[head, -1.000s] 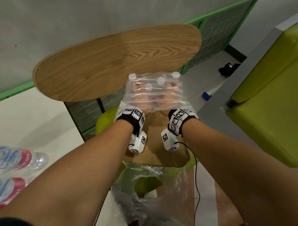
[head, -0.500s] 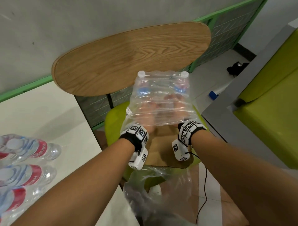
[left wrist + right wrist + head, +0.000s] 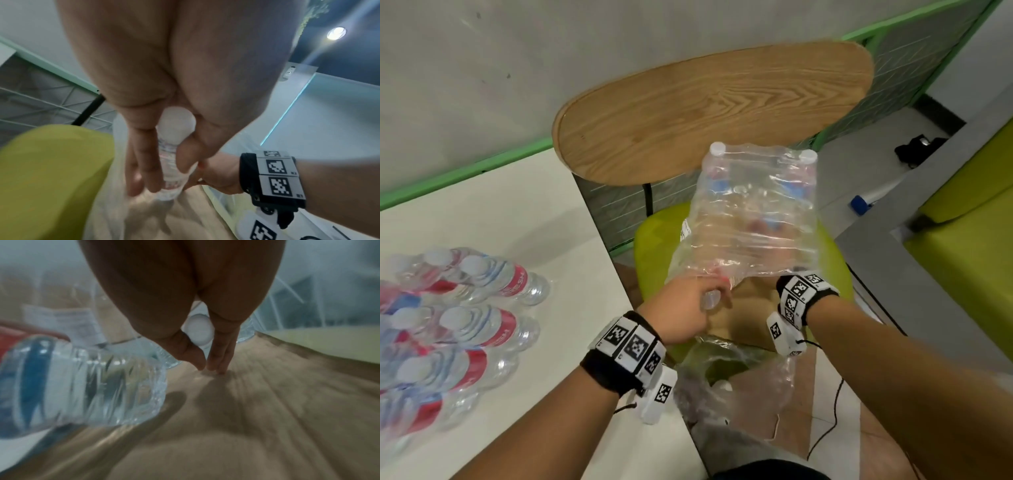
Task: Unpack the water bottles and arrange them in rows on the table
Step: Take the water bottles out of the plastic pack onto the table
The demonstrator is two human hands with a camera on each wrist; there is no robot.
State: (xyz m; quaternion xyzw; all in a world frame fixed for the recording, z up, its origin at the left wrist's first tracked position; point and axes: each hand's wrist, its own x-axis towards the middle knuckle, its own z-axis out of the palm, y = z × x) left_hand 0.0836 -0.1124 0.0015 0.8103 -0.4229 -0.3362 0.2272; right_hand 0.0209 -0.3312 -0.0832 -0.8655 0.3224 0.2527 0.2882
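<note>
A clear shrink-wrapped pack of water bottles (image 3: 756,212) stands on cardboard (image 3: 750,308) on a green chair seat (image 3: 657,246). At the pack's torn near end my left hand (image 3: 688,308) grips one bottle (image 3: 710,301) by the neck; the left wrist view shows its fingers (image 3: 144,162) curled round that white-capped bottle (image 3: 174,123). Inside the wrap, my right hand (image 3: 780,263) shows only dimly. In the right wrist view its thumb and fingers (image 3: 220,356) close round a white-capped bottle (image 3: 198,332), beside another bottle (image 3: 82,382). Several red-labelled bottles (image 3: 482,329) lie on the white table (image 3: 534,212).
A wooden oval chair back (image 3: 705,109) rises behind the pack. Crumpled loose plastic wrap (image 3: 739,387) lies near my lap, with a thin black cable (image 3: 828,421) beside it. A green sofa (image 3: 969,240) is at the right.
My left hand has come out of the wrap toward me with a bottle in its grip. The right hand stays inside the pack. The view has swung left, showing more of the table.
</note>
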